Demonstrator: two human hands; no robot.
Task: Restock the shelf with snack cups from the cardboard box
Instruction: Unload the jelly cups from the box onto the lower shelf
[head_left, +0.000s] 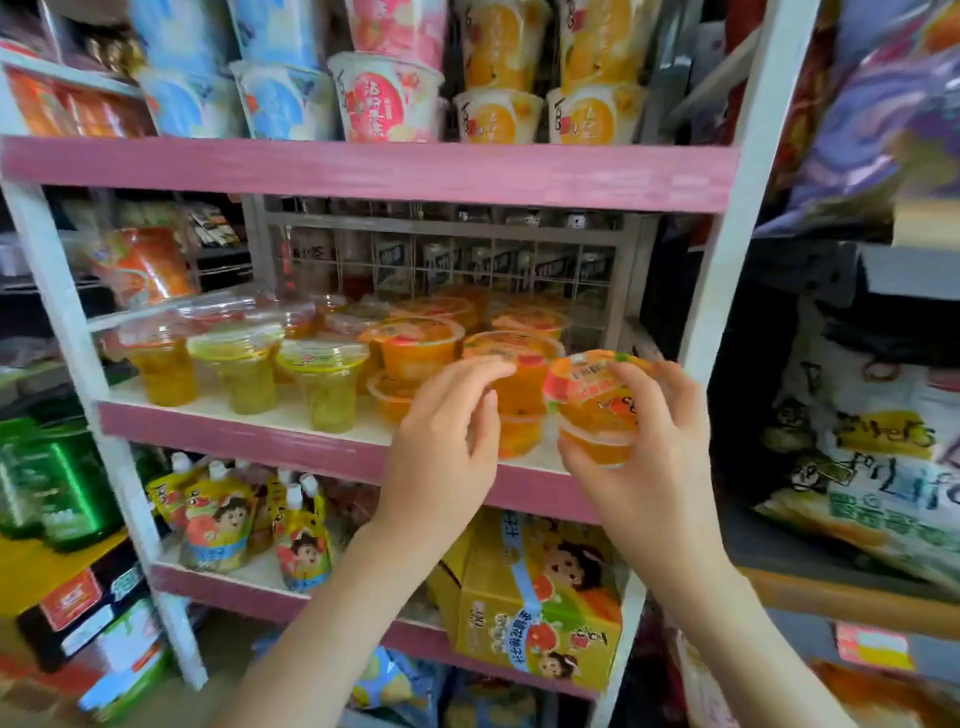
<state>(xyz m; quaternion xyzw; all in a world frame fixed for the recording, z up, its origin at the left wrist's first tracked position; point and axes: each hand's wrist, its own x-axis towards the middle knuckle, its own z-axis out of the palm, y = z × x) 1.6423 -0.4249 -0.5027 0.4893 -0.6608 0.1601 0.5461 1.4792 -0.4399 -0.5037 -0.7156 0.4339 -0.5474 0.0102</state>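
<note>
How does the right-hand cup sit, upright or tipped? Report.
Tipped: the orange cup in the right hand leans its printed lid toward the camera.

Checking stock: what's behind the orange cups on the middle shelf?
A grey wire rack stands behind the orange cups, with dark packets blurred behind its bars. The cups cover its lower part.

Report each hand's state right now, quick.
Left hand: open, fingers loosely curled, holding nothing, in front of the shelf cups.
Right hand: grips stacked orange snack cups.
</note>
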